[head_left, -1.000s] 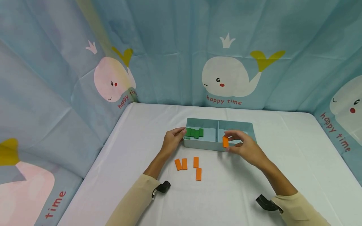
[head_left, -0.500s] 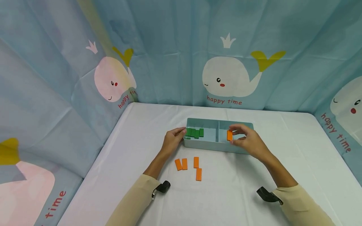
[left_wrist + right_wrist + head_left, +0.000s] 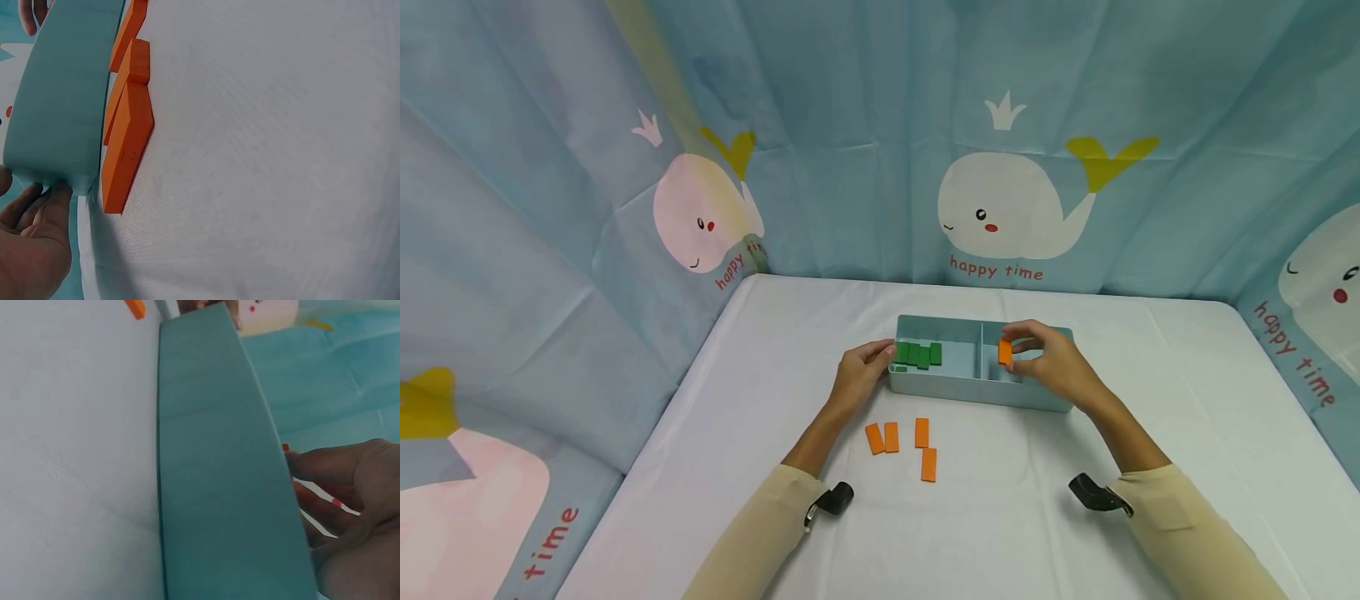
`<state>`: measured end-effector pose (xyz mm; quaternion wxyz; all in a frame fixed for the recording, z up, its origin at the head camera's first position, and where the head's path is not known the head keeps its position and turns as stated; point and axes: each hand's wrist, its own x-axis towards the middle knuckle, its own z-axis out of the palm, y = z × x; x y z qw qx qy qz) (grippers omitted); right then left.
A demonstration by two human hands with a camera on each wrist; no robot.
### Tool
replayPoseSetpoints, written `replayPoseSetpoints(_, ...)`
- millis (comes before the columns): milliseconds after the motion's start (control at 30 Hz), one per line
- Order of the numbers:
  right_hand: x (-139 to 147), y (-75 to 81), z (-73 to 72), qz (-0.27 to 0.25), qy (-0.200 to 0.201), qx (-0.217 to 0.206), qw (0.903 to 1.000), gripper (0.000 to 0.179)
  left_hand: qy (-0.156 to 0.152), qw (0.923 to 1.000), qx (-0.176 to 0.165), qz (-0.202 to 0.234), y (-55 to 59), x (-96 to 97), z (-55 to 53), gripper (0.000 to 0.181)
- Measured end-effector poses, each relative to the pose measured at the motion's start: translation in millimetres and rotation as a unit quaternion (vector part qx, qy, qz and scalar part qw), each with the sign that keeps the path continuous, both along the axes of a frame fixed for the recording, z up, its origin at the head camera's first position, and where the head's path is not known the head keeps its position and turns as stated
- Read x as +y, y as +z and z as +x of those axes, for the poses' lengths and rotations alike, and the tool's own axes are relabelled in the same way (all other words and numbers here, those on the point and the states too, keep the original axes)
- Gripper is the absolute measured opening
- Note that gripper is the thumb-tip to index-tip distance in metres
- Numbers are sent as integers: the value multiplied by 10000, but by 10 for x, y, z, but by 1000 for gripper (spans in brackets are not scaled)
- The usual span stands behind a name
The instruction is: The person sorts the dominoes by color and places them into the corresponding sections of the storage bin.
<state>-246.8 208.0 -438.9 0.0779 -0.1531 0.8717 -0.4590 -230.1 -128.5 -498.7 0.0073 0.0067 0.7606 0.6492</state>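
Note:
A blue-green two-compartment box [image 3: 940,387] stands on the white table. My left hand [image 3: 856,377] grips its left end, with the thumb at the rim and the fingers against the end wall [image 3: 53,178]. My right hand [image 3: 1051,360] pinches an orange rectangular block [image 3: 1004,352] upright between thumb and fingers, at the right compartment near the divider [image 3: 980,350]. In the right wrist view, the box's front wall [image 3: 219,456] hides most of this block. Several green blocks [image 3: 922,357] lie side by side in the left compartment.
Several loose orange blocks [image 3: 928,465] lie on the table [image 3: 1000,517] in front of the box, nearer its left half. A light blue curtain [image 3: 850,167] with printed whales hangs behind the table and along its sides.
My right hand has carried the orange block from over the front wall, back into the right compartment's area, then slightly left toward the divider. The left hand keeps its grip on the box.

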Motion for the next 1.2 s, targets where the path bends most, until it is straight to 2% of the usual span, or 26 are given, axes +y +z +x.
replayPoseSetpoints(400,-75,-76,-147,63,196,-146,9997,54,8,10000,18,18,5,-1,3,47)
replayPoseSetpoints(867,-175,-129,-283,387,325,-237,9984,49,19,9999,59,103,18,2,23,46)
replayPoseSetpoints(1200,-234,-204,-376,484,436,-343,9973,49,-47,9998,79,201,-25,-9,13,47)
